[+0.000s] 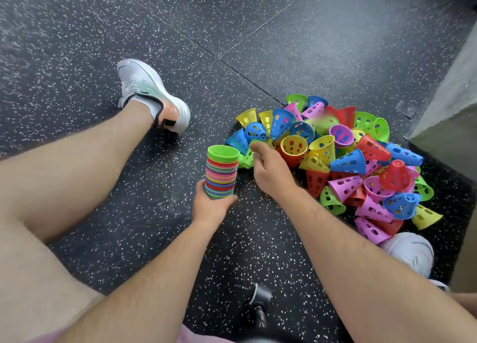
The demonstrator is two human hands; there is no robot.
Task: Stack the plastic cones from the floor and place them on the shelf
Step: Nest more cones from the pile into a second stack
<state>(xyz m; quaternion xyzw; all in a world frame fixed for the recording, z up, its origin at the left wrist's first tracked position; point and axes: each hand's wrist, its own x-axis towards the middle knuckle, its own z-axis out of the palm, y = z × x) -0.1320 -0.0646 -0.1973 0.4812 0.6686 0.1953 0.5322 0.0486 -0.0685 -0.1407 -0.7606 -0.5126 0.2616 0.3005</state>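
Multicoloured stack point(222, 172) gripped by left hand point(210, 208); right hand point(271, 172) pinches green cone point(245, 159) at pile point(348, 157) edge. Mid-stacking; next, nest it on top.

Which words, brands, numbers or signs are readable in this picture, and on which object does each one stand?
None: no text is readable anywhere.
Stack of cones in the left hand: plain plastic, no print.
Loose cones: only holes, no print.
White shoe: coloured markings, no legible brand.
Black object: too blurred to tell.
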